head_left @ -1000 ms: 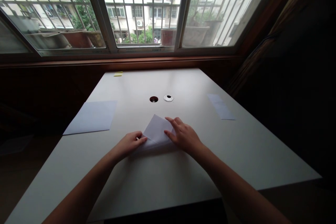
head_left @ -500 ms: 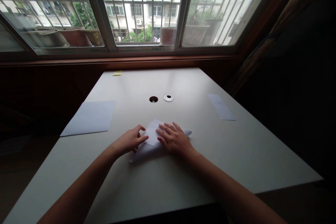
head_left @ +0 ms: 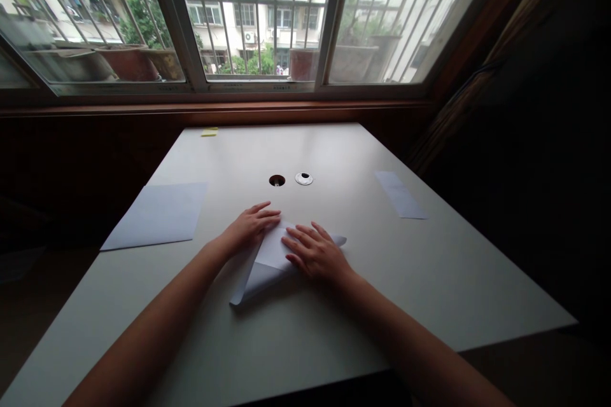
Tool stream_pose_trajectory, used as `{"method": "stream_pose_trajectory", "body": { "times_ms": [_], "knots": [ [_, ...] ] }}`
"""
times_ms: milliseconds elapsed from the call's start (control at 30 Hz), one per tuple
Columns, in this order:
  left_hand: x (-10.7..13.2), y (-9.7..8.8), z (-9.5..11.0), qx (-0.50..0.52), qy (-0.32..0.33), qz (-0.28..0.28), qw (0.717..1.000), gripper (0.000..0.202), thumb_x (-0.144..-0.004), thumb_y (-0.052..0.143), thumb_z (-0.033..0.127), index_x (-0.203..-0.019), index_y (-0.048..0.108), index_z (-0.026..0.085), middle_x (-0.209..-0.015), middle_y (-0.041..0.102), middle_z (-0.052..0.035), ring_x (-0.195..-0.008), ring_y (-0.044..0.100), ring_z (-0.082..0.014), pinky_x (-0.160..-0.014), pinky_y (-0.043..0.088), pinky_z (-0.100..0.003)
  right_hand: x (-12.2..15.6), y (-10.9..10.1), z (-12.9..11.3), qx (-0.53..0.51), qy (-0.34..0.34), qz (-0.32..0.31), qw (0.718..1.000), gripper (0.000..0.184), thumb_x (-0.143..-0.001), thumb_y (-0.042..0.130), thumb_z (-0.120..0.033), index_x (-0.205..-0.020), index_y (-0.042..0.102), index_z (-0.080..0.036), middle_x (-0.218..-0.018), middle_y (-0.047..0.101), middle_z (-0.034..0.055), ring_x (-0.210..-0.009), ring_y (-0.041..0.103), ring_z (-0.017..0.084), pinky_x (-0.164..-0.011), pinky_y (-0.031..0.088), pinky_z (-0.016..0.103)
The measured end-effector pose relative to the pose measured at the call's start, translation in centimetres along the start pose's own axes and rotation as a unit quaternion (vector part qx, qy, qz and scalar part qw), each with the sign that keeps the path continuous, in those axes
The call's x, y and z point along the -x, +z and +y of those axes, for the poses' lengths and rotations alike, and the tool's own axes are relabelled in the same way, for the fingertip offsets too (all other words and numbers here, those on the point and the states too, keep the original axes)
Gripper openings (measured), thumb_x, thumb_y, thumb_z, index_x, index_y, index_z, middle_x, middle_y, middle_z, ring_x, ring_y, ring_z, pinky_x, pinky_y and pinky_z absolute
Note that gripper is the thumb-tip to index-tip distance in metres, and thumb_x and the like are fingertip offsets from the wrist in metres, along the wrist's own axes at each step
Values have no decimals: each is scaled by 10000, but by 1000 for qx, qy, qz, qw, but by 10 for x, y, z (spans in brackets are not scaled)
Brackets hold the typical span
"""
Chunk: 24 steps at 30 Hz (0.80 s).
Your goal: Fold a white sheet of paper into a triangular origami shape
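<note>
A folded white paper (head_left: 265, 269) lies on the white table (head_left: 296, 331) in front of me, its pointed end toward the near left. My left hand (head_left: 251, 226) rests flat on the paper's far left edge, fingers stretched out and pointing right. My right hand (head_left: 315, 254) lies flat on the paper's right half, fingers spread and pointing left. Both hands press the paper against the table. Part of the paper is hidden under my hands.
A flat white sheet (head_left: 155, 224) lies at the table's left edge. A narrow paper strip (head_left: 400, 194) lies at the right. A cable hole (head_left: 277, 180) and its round cap (head_left: 304, 178) sit behind my hands. A yellow note (head_left: 209, 132) lies near the barred window (head_left: 258, 13).
The raised flap has been folded down flat. My left hand slid up and to the right along the paper's far edge, opening from a pinch to flat. The paper's near tip now points further left.
</note>
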State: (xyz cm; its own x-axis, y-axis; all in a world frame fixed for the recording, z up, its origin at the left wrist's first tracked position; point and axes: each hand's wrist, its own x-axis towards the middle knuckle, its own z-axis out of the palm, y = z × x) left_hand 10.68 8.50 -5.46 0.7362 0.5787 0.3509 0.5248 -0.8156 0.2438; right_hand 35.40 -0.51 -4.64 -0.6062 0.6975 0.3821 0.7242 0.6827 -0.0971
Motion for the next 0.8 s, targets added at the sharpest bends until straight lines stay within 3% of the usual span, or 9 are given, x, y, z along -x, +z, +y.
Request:
{"method": "stream_pose_trajectory", "body": {
  "times_ms": [167, 367, 533, 800],
  "knots": [
    [5, 5, -6, -26, 46, -10, 999, 385, -953, 487, 192, -1322, 586, 230, -1362, 606, -42, -1360, 455, -217, -1118, 414, -425, 0, -4, 1, 11, 2, 11, 1000, 364, -978, 493, -399, -1290, 609, -251, -1397, 573, 81, -1295, 509, 294, -1148, 285, 551],
    [22, 2, 3, -75, -1, -1, 997, 407, -936, 505, 202, -1338, 570, 197, -1383, 585, -73, -1332, 476, -239, -1104, 419, -434, -1, -6, -7, -20, -54, 20, 998, 376, -989, 469, -302, -1345, 559, -218, -1418, 556, 58, -1348, 457, 270, -1190, 244, 524],
    [32, 1, 21, -90, -65, 26, 993, 398, -927, 499, 196, -1313, 585, 164, -1336, 612, -103, -1286, 501, -256, -1098, 423, -459, -3, -1, -13, -48, -111, 6, 993, 433, -980, 491, -362, -1390, 514, -226, -1440, 533, 65, -1371, 432, 271, -1197, 219, 543],
    [49, -11, 31, -46, -75, 28, 996, 370, -941, 489, 201, -1293, 596, 173, -1287, 627, -106, -1200, 537, -250, -1063, 460, -456, -4, -2, -6, -55, -105, -35, 992, 487, -979, 488, -425, -1433, 465, -249, -1456, 515, 75, -1383, 422, 263, -1197, 186, 557]
  ]
}}
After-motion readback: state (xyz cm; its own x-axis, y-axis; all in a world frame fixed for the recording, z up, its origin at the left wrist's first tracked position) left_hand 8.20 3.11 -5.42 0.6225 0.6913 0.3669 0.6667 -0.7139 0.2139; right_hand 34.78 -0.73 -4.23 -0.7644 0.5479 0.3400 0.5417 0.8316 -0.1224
